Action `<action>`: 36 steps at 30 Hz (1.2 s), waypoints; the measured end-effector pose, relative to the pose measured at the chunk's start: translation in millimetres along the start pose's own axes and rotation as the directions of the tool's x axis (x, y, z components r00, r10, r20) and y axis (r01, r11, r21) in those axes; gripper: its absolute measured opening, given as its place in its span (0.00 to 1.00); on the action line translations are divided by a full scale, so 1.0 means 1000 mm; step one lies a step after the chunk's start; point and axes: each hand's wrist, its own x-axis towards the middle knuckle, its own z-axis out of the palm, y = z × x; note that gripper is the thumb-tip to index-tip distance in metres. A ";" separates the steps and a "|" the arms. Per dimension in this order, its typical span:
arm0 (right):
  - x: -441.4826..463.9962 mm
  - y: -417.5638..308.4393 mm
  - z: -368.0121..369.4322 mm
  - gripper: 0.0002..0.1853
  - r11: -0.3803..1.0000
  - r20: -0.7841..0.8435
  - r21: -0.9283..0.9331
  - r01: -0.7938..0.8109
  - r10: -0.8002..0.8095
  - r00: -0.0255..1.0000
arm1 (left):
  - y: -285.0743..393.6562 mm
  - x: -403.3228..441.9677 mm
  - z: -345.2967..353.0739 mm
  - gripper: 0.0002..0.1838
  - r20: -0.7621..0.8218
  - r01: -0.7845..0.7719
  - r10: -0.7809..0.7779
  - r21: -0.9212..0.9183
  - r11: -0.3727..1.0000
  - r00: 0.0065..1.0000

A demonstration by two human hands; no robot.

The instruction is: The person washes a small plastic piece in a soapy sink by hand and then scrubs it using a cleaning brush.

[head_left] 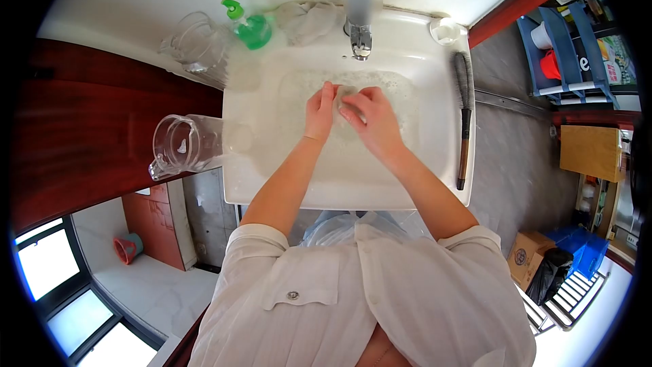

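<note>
Over the soapy water [292, 109] in the white sink [234, 194], my left hand [319, 110] and my right hand [373, 117] meet around a small, pale grey, soft-looking wad [345, 95], perhaps a cloth. The left hand's fingers press against its left side. From the right, my other hand pinches it with bent fingers. Much of the wad is hidden by the fingers, so its exact kind cannot be made out. Straight above the hands stands the metal faucet [360, 34]; no stream of water shows from it.
On the sink's right rim lies a long-handled brush [464, 119]. A green soap pump bottle [254, 31], a crumpled pale cloth [305, 22] and a small white dish [445, 30] line the back. Clear pitchers [187, 144] stand at the left. A blue shelf [553, 51] is far right.
</note>
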 end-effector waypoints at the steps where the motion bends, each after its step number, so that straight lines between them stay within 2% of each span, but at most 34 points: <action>1: -0.003 -0.003 0.002 0.09 0.993 -0.018 -0.014 0.117 -0.117 0.993 | -0.001 0.001 0.000 0.22 -0.018 -0.018 0.019 0.076 0.997 1.000; 2: -0.001 -0.002 0.003 0.06 0.988 -0.054 -0.055 0.141 -0.144 0.988 | -0.004 0.000 0.002 0.22 -0.018 -0.019 0.021 0.076 0.997 1.000; 3: 0.005 0.005 0.004 0.06 0.989 -0.056 -0.054 0.139 -0.142 0.988 | -0.004 -0.005 0.006 0.20 -0.021 -0.073 0.077 0.153 0.986 0.997; 4: 0.014 0.014 0.002 0.05 0.999 -0.022 -0.032 -0.004 0.003 1.000 | -0.003 -0.008 0.010 0.19 -0.018 -0.125 0.133 0.230 0.965 0.991; 5: 0.018 0.021 0.001 0.04 0.989 0.012 -0.015 -0.149 0.150 0.989 | -0.002 -0.009 0.012 0.19 -0.010 -0.124 0.130 0.233 0.965 0.991; 6: 0.017 0.018 -0.003 0.04 0.988 0.005 -0.014 -0.155 0.155 0.988 | 0.001 -0.009 0.015 0.17 -0.012 -0.148 0.151 0.153 0.977 0.988; 7: 0.017 0.015 -0.008 0.04 0.995 0.012 0.039 -0.094 0.093 0.996 | 0.005 -0.007 0.017 0.16 -0.022 -0.173 0.175 0.069 0.983 0.984; 8: 0.015 0.010 -0.012 0.03 0.995 0.020 0.091 -0.034 0.032 0.999 | 0.008 -0.005 0.016 0.16 -0.024 -0.172 0.174 0.068 0.983 0.984; 11: 0.002 -0.001 -0.015 0.04 0.991 0.029 0.130 -0.041 0.038 0.999 | 0.011 -0.001 0.009 0.15 -0.007 -0.164 0.165 0.066 0.984 0.986; 13: 0.008 0.009 -0.010 0.04 0.993 0.000 0.072 -0.094 0.094 0.996 | 0.011 -0.003 0.011 0.12 0.070 -0.242 0.234 0.145 0.959 0.970; 15: 0.012 0.013 -0.010 0.05 0.990 -0.036 0.023 -0.142 0.143 0.989 | 0.016 -0.009 0.018 0.12 0.092 -0.232 0.220 0.161 0.959 0.971; 17: 0.017 0.012 -0.016 0.05 0.976 -0.028 0.155 -0.151 0.157 0.987 | 0.025 -0.008 0.021 0.12 0.113 -0.228 0.210 0.178 0.957 0.971; 18: 0.014 0.008 -0.017 0.05 0.976 -0.026 0.155 -0.153 0.159 0.987 | 0.026 -0.007 0.022 0.12 0.080 -0.242 0.230 0.207 0.948 0.970; 20: 0.004 -0.004 -0.019 0.04 0.992 -0.087 0.075 0.097 -0.091 0.992 | 0.024 -0.009 0.021 0.11 0.044 -0.251 0.248 0.235 0.939 0.968; 21: 0.006 0.002 -0.017 0.04 0.993 -0.088 0.073 0.098 -0.092 0.992 | 0.023 -0.008 0.020 0.11 0.063 -0.238 0.230 0.222 0.946 0.971; 23: 0.012 0.017 -0.011 0.04 0.999 -0.123 0.005 -0.036 0.037 0.992 | 0.020 -0.009 0.022 0.11 0.084 -0.225 0.212 0.207 0.952 0.974; 24: 0.011 0.014 -0.013 0.04 0.999 -0.126 0.005 -0.036 0.036 0.991 | 0.019 -0.011 0.023 0.11 0.080 -0.212 0.201 0.175 0.961 0.976; 26: 0.008 0.005 -0.016 0.04 0.996 -0.111 0.004 0.089 -0.088 0.990 | 0.015 -0.009 0.021 0.11 0.071 -0.198 0.189 0.144 0.970 0.979; 28: 0.002 0.000 -0.010 0.03 0.992 -0.122 -0.025 0.127 -0.130 0.984 | 0.011 -0.003 0.020 0.10 -0.022 -0.232 0.237 0.123 0.965 0.971; 30: 0.003 0.005 -0.010 0.03 0.983 -0.132 -0.062 0.172 -0.179 0.975 | 0.007 -0.006 0.022 0.10 0.012 -0.223 0.223 0.111 0.968 0.975; 32: 0.012 0.018 -0.005 0.03 0.999 -0.140 -0.034 -0.001 -0.004 0.990 | 0.007 -0.005 0.020 0.10 0.036 -0.217 0.214 0.110 0.970 0.976; 33: 0.012 0.012 -0.005 0.03 1.000 -0.139 -0.030 0.005 -0.009 0.990 | 0.004 0.000 0.017 0.10 -0.014 -0.227 0.232 0.163 0.960 0.973; 35: -0.001 -0.004 -0.006 0.02 0.981 -0.089 -0.035 0.190 -0.193 0.977 | 0.001 -0.003 0.013 0.09 -0.060 -0.218 0.236 0.219 0.951 0.970; 36: 0.001 0.003 -0.005 0.02 0.982 -0.095 -0.038 0.184 -0.187 0.978 | 0.003 -0.004 0.012 0.10 -0.021 -0.215 0.221 0.169 0.962 0.975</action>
